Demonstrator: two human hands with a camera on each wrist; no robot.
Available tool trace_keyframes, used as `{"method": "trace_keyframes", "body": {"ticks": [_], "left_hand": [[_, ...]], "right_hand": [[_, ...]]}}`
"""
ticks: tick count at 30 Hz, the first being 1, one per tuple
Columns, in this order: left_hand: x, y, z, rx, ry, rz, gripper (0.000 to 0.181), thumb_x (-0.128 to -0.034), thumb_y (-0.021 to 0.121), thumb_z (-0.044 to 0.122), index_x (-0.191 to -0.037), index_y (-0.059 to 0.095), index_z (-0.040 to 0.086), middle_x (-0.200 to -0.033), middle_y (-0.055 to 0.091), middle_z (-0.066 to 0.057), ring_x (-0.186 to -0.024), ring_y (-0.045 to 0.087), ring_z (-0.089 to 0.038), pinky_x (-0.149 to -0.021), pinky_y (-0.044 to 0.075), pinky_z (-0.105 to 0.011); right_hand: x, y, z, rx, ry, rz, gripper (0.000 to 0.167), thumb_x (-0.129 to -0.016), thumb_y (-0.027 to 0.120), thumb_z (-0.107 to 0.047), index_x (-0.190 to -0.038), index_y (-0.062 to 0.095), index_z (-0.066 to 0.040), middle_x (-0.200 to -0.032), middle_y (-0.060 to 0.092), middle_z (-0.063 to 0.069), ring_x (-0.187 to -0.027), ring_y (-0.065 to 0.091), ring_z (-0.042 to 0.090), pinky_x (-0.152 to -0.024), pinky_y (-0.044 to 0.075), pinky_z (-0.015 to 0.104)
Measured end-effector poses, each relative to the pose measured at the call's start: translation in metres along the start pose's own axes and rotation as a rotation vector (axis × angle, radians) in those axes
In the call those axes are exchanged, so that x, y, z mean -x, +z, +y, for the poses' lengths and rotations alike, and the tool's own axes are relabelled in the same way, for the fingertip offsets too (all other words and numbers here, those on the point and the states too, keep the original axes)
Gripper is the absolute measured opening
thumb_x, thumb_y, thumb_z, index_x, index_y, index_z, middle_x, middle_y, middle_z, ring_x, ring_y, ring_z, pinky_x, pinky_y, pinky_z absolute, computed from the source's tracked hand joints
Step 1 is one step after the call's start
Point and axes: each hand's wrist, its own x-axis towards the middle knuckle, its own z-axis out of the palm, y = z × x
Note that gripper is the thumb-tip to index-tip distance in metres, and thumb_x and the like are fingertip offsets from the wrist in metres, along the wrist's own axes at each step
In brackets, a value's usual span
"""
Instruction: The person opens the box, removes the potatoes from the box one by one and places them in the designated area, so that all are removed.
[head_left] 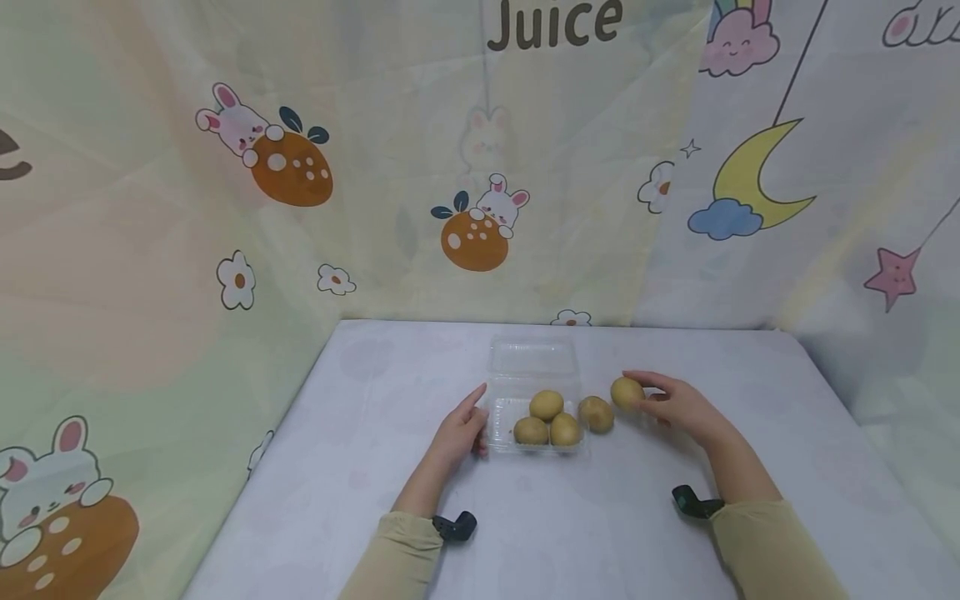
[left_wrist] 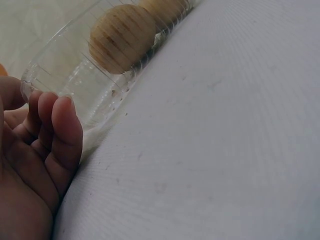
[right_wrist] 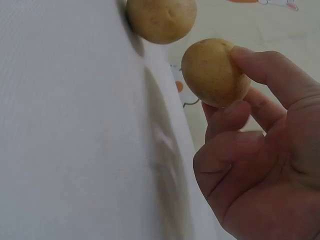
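Potato, likely firm and light, suits gripping mid-girth; right hand pinches it, left hand loosely touches clear box.

The potatoes are yellowy brown, the table white. Behind its back edge, the cloth shows white bunnies.

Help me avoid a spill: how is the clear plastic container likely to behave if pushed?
The container probably flexes, as its ribbed clear walls look thin. It likely slides rather than tips, sitting low on the table. The three potatoes inside are rounded, so they may roll toward its bare left end.
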Motion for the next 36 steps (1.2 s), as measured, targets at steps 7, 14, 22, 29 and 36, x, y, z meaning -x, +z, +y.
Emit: {"method": "trace_keyframes", "body": {"ticks": [7, 14, 22, 29, 36], "left_hand": [[0.000, 0.000, -0.001, 0.001, 0.004, 0.004, 0.050, -0.1013, 0.050, 0.032, -0.149, 0.040, 0.040, -0.075, 0.056, -0.004, -0.060, 0.060, -0.019, -0.060, 0.059, -0.035], [0.000, 0.000, -0.001, -0.010, 0.003, 0.002, 0.050, -0.1015, 0.050, 0.033, -0.150, 0.039, 0.040, -0.077, 0.056, -0.004, -0.060, 0.060, -0.019, -0.061, 0.059, -0.035], [-0.001, 0.000, -0.002, -0.004, 0.001, 0.003, 0.049, -0.1014, 0.050, 0.033, -0.149, 0.040, 0.040, -0.076, 0.055, -0.004, -0.060, 0.060, -0.019, -0.061, 0.059, -0.035], [-0.001, 0.000, -0.003, 0.002, -0.005, -0.003, 0.049, -0.1015, 0.051, 0.033, -0.149, 0.040, 0.042, -0.076, 0.055, -0.004, -0.060, 0.059, -0.019, -0.061, 0.059, -0.035], [-0.001, -0.001, -0.003, 0.004, 0.006, -0.003, 0.049, -0.1016, 0.051, 0.032, -0.149, 0.040, 0.042, -0.076, 0.055, -0.004, -0.061, 0.059, -0.018, -0.061, 0.059, -0.035]], "right_hand": [[0.000, 0.002, 0.015, 0.024, 0.052, 0.012, 0.066, -0.085, 0.074, -0.046, -0.144, 0.051, -0.028, -0.142, 0.045, 0.013, -0.065, 0.049, 0.015, -0.054, 0.045, 0.028], [-0.001, 0.004, 0.022, 0.008, 0.078, 0.022, 0.067, -0.084, 0.075, -0.045, -0.144, 0.052, -0.027, -0.138, 0.048, 0.014, -0.061, 0.048, 0.017, -0.051, 0.044, 0.028], [0.000, 0.005, 0.025, 0.019, 0.085, 0.019, 0.069, -0.082, 0.076, -0.048, -0.144, 0.050, -0.028, -0.141, 0.043, 0.014, -0.059, 0.045, 0.017, -0.051, 0.042, 0.027], [0.003, 0.006, 0.026, 0.026, 0.096, 0.016, 0.071, -0.084, 0.073, -0.050, -0.146, 0.047, -0.028, -0.141, 0.042, 0.015, -0.060, 0.047, 0.017, -0.053, 0.044, 0.027], [0.002, 0.008, 0.027, 0.011, 0.094, 0.037, 0.071, -0.084, 0.074, -0.050, -0.146, 0.047, -0.027, -0.141, 0.043, 0.015, -0.059, 0.047, 0.016, -0.052, 0.043, 0.027]]}}
